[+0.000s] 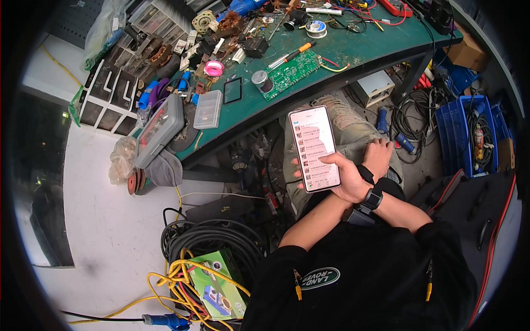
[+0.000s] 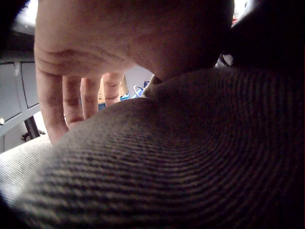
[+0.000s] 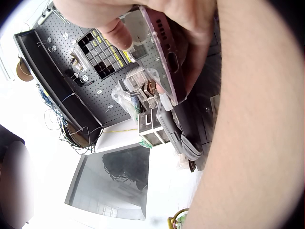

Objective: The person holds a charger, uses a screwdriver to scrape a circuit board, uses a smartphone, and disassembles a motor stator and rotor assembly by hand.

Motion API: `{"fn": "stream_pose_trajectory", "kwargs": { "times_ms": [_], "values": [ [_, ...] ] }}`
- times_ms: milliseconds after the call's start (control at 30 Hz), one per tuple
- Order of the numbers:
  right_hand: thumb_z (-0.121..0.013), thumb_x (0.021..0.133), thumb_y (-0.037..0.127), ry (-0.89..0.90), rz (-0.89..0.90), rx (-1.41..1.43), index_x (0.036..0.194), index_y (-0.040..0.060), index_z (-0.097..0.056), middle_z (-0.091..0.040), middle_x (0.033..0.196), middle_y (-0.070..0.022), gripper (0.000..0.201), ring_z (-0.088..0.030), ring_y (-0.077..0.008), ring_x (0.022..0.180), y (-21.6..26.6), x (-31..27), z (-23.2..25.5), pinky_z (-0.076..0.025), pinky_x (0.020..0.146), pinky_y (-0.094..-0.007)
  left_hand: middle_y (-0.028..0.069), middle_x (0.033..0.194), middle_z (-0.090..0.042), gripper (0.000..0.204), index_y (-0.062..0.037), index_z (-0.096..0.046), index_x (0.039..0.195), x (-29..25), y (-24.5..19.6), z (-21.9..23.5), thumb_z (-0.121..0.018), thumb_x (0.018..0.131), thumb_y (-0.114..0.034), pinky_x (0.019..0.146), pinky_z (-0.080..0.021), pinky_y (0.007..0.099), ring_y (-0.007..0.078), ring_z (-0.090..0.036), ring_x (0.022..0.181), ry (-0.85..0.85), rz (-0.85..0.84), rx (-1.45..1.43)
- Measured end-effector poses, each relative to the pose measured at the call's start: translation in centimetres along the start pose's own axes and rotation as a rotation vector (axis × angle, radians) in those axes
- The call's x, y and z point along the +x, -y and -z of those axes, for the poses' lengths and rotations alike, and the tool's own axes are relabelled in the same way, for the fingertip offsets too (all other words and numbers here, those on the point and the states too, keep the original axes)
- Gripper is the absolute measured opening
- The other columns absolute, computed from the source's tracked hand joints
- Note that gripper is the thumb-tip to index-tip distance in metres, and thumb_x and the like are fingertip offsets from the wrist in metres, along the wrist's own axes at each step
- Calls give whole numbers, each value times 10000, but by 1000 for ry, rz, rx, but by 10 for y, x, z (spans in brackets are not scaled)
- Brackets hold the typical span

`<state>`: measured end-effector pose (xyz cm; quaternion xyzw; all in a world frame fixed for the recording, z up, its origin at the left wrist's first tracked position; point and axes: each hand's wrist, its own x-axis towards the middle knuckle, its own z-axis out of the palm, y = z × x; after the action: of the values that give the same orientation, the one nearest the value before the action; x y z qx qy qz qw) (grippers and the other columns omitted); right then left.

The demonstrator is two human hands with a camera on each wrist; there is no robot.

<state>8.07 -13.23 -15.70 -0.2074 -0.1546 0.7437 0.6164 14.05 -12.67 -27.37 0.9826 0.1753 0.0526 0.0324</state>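
In the head view my right hand (image 1: pixel 350 179) holds a smartphone (image 1: pixel 312 138) upright above my lap, its thumb over the lit screen and fingertips at the left edge. The screen shows a list with small pictures. From the right wrist view I see the phone's bottom edge (image 3: pixel 167 62), with its port and speaker holes, between thumb and palm. My forearms cross, and my left hand (image 1: pixel 378 159) rests on the knee of my worn trousers (image 1: pixel 345 118). Its fingers hang down over the ribbed-looking fabric (image 2: pixel 157 152) in the left wrist view.
A green workbench (image 1: pixel 232 124) ahead carries a circuit board (image 1: pixel 292 74), a screwdriver (image 1: pixel 298 52), a solder spool (image 1: pixel 316 29) and loose parts. Coiled cables (image 1: pixel 215 240) and a green box (image 1: pixel 218 281) lie at lower left. Blue crates (image 1: pixel 461 129) stand at right.
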Motion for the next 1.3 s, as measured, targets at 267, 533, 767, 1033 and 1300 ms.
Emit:
{"fn": "stream_pose_trajectory", "kwargs": {
  "times_ms": [267,533,767,1033,1300],
  "values": [
    [-466,825,136,12,34,-45,1434,-16,-318,-531,1297,-259,645,-600,-378,1097,0,-2,-2,-524,909,-516,108,1022,-602,585,-61,-557,1117,-1,-1,14,-811,680,-356,749,-527,342,252,-611,960,87,19,-49],
    [-460,794,116,-8,20,-23,1420,-31,-336,-528,1300,-263,655,-595,-387,1101,0,-1,-1,-523,909,-518,109,1037,-596,604,-62,-546,1148,0,-1,10,-806,685,-351,761,-523,348,258,-608,977,96,21,-53],
    [-464,837,164,2,32,-25,1420,-26,-341,-536,1295,-260,626,-600,-388,1097,-2,-1,1,-522,905,-521,105,1034,-595,594,-68,-552,1137,0,-1,9,-809,683,-352,759,-524,344,255,-607,980,91,24,-43],
    [-409,963,496,-61,-6,-6,1403,54,-428,-584,1257,-231,624,-636,-389,1046,2,-2,-6,-528,887,-485,104,1028,-597,576,-72,-556,1123,0,-1,10,-807,685,-348,756,-523,345,251,-608,979,86,17,-39],
    [-393,996,443,-58,-2,57,1402,10,-408,-553,1297,-162,594,-586,-333,1160,0,-1,-4,-520,932,-515,105,1037,-593,580,-71,-554,1126,-1,-1,13,-808,687,-352,760,-521,348,254,-608,981,89,20,-42]
  ]
}}
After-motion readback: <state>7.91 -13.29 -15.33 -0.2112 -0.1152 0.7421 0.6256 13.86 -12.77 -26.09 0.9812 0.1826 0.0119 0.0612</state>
